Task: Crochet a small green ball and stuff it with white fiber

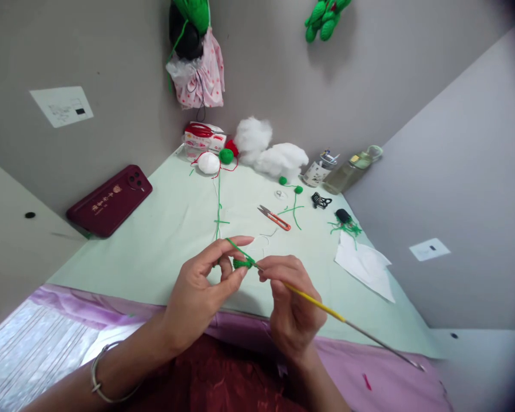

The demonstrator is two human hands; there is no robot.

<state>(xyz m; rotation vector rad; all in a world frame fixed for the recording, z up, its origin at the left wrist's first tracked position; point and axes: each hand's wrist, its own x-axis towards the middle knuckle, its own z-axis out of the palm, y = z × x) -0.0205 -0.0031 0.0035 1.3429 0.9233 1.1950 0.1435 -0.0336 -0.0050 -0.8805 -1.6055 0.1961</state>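
- Head view: the left hand (pixel 201 280) pinches a small green crocheted piece (pixel 240 263) between thumb and bent fingers. Its forefinger is stretched out above, with a thin green yarn strand (pixel 218 206) looped over it.
- The right hand (pixel 289 303) is closed in a pinch around a yellow-handled crochet hook (pixel 321 307), gripping it near the working end with thumb and fingertips pressed together.
- The small green crocheted piece sits in the air between the two hands, above the near edge of the pale green table top (pixel 154 246). It is in the left hand's fingers and just left of the right hand's fingertips, so the left hand is the nearer one.
- The hook's long axis runs on a slant. Its working tip points up and to the left into the green piece, and the bare metal tail trails down and to the right, well past the right wrist. The tip itself is hidden in the yarn, so I cannot tell whether it is through a stitch.
- The yarn strand leads away from the forefinger, straight up the table towards the far wall.
- Further back on the table lie red-handled thread snips (pixel 274 218), tufts of white stuffing (pixel 274 154) and a crumpled white paper sheet (pixel 363 263), all well apart from the hands.
- A dark red phone case (pixel 109 200) leans at the left edge.
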